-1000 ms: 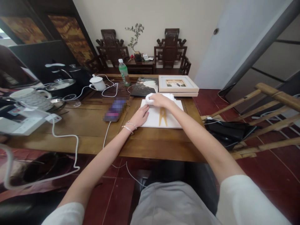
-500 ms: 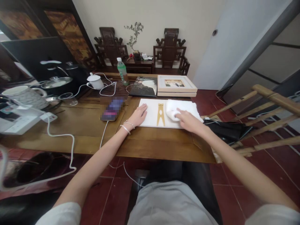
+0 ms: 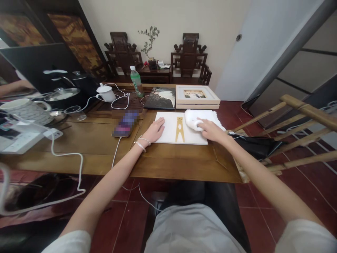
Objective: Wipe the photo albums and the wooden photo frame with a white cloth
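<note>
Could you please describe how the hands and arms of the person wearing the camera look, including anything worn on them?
The left hand and right hand are without gloves. Two thin, silvery bracelets are worn at the left wrist; none shows at the right. The shirt's pale, whitish sleeves are short and leave the forearms bare.

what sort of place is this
Probably a sitting or tea room in a home: two carved dark wooden chairs stand by the wall, a potted plant sits between them, and a white lidded cup is on the wooden table. A small office is possible too.
</note>
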Demonstrator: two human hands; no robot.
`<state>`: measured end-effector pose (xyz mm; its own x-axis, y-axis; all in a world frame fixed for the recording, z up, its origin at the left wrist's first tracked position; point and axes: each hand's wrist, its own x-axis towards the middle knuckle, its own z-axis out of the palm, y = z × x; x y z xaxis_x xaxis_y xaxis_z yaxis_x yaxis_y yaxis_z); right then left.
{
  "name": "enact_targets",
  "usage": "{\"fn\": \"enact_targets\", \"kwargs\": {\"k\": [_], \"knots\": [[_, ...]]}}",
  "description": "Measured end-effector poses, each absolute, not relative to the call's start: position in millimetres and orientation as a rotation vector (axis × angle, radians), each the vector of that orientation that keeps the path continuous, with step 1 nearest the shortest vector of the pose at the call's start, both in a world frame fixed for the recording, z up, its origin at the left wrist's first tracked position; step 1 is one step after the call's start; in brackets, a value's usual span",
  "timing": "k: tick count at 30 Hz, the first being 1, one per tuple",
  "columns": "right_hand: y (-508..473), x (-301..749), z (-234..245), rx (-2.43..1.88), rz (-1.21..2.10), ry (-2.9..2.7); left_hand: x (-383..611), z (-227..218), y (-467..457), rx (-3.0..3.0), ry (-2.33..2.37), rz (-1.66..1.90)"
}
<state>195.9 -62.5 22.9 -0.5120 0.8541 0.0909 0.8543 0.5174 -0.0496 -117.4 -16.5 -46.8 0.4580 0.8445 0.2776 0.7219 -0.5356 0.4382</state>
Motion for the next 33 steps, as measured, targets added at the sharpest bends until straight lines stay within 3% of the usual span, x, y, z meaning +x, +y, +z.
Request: {"fn": "enact_targets", "kwargs": {"k": [11, 25, 33], "knots": [[-19.0, 191.5, 32.7, -1.545, 0.099, -2.565, -118.2, -46.8, -16.3, 2.446, 1.345, 0.689], [-180.7, 198.4, 12.1, -1.168, 0.12, -2.666, -114.8, -45.0, -19.1, 2.453, 1.383, 0.678], [-108.9, 186.7, 24.6, -1.457, 0.115, -2.599, -117.0, -45.2, -18.1, 2.453, 1.355, 0.697]]}}
